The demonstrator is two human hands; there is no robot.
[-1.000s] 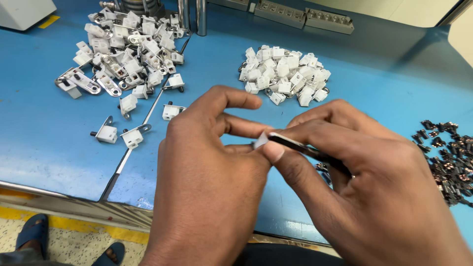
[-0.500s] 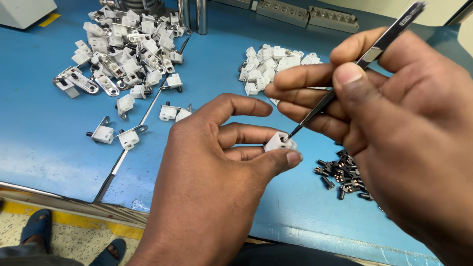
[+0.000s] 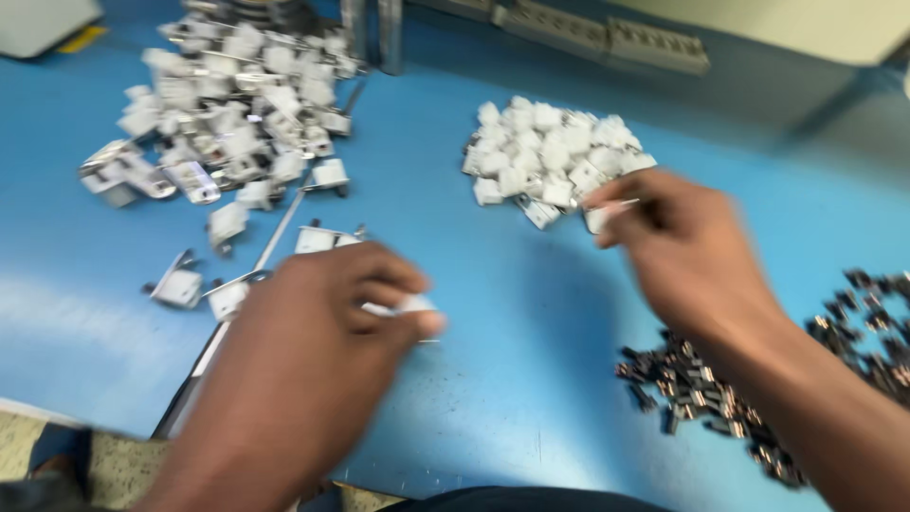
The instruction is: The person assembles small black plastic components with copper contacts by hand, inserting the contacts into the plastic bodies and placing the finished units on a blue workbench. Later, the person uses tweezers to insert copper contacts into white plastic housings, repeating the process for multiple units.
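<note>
1. Hands at work over a blue bench (image 3: 531,379), seen from a head-worn camera looking down; both are blurred with motion.

2. Left hand (image 3: 313,360) hovers low over the bench, fingers curled, thumb and fingertips pinched on a small white part (image 3: 403,305) (its shape is too smeared to make out).

3. Right hand (image 3: 687,251) reaches to the near edge of the white pile (image 3: 550,156), which lies on the bench beyond and between the two hands. Fingers are drawn together around a thin pale tool (image 3: 621,204) whose tip touches or nearly touches a white piece (image 3: 597,220) at the pile's edge; whether that piece is gripped cannot be told.

4. Left of the white pile, well apart from it, sits a larger heap (image 3: 227,123) of white-and-metal assemblies, spilling toward the left hand. A few strays (image 3: 180,284) lie just beside that hand's knuckles.

5. A thin metal rod (image 3: 275,237) runs from the heap toward the left hand and passes under it.

6. Right of the white pile and nearer the camera, dark clips (image 3: 701,389) are scattered on the bench, partly beneath the right forearm (image 3: 834,427).

7. Behind the white pile, at the bench's far edge, stand two upright metal posts (image 3: 370,33) and a grey connector strip (image 3: 607,38).

8. A shoe (image 3: 57,450) shows on the speckled floor below the bench's near edge, left of the left hand.
</note>
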